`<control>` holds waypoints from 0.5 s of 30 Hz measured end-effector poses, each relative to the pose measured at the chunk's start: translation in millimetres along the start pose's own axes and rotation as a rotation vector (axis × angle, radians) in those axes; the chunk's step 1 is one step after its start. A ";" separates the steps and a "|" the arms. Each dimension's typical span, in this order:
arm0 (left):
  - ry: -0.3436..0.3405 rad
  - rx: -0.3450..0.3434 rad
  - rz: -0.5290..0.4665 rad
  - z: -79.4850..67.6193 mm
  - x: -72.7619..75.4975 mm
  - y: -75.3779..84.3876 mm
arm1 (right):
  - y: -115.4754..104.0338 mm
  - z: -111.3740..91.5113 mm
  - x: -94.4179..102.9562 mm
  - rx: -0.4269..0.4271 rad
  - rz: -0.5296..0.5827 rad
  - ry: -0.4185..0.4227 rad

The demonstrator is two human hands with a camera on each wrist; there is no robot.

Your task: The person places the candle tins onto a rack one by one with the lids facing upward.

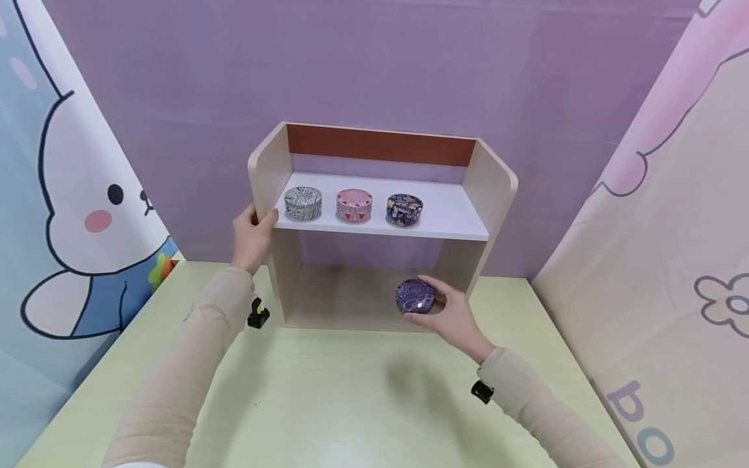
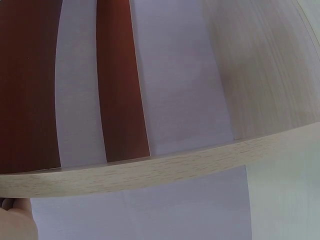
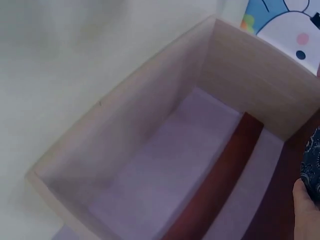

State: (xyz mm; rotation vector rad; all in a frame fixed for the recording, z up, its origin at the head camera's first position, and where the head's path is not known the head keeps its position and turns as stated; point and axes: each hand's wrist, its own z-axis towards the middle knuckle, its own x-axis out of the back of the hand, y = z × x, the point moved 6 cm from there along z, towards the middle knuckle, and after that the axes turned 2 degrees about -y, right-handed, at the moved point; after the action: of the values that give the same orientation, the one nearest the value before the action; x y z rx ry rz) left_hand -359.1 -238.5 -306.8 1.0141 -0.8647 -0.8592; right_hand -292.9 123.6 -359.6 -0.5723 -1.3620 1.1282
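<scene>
A small wooden shelf unit (image 1: pixel 383 231) stands against the back. On its white upper board sit a black-and-white patterned round tin (image 1: pixel 303 203), a pink tin with hearts (image 1: pixel 354 205) and a dark floral tin (image 1: pixel 404 210), side by side. My left hand (image 1: pixel 253 237) grips the front edge of the unit's left side panel; in the left wrist view only a bit of the hand (image 2: pixel 17 220) shows. My right hand (image 1: pixel 450 315) holds a purple swirl-patterned round tin (image 1: pixel 415 296) between thumb and fingers, in front of the lower compartment. The right wrist view catches part of this tin (image 3: pixel 312 167) at its edge.
The unit stands on a pale green-yellow table (image 1: pixel 328 390). Behind it hangs a purple cloth (image 1: pixel 380 65). Printed panels flank the table, one with a cartoon rabbit (image 1: pixel 99 195) on the left and one with a flower (image 1: pixel 736 302) on the right.
</scene>
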 end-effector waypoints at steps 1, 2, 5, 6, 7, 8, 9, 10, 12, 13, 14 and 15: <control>0.004 -0.009 0.003 -0.1 0.2 0.3 | -1.4 0.3 3.8 -0.003 -0.002 0.009; 0.012 -0.011 -0.005 0.0 0.5 0.5 | -3.0 0.6 7.4 -0.005 -0.004 0.017; 0.009 -0.012 -0.003 0.2 0.5 -0.1 | -7.8 1.9 17.8 -0.007 -0.029 0.044; 0.005 -0.008 -0.005 0.2 0.2 -0.4 | -9.4 2.7 21.2 -0.007 -0.035 0.054; 0.001 -0.003 -0.006 0.1 0.0 -0.6 | -10.9 3.3 24.6 -0.010 -0.042 0.062; -0.003 0.004 -0.006 0.2 -0.2 -0.9 | -12.2 4.2 28.1 -0.012 -0.049 0.071; -0.009 0.003 0.005 0.2 -0.7 -1.1 | -13.6 5.2 31.6 -0.013 -0.056 0.081; -0.009 0.008 0.004 0.1 -0.7 -1.2 | -14.7 6.3 35.2 -0.017 -0.059 0.091; -0.010 0.017 0.005 -0.1 -0.9 -1.1 | -16.9 8.5 42.6 -0.022 -0.061 0.110; -0.009 0.020 0.005 -0.4 -0.9 -0.8 | -18.1 9.6 46.3 -0.024 -0.061 0.121; -0.009 0.023 0.005 -0.4 -0.8 -0.7 | -19.3 10.7 49.9 -0.025 -0.060 0.132; -0.010 0.024 0.006 -0.5 -0.8 -0.4 | -20.4 11.7 53.3 -0.027 -0.059 0.143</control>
State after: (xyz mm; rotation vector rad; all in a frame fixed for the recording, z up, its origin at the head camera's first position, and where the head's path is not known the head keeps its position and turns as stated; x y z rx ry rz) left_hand -359.0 -237.7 -307.5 1.0287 -0.8875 -0.8511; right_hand -306.6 158.5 -315.1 -0.6166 -1.2648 1.0032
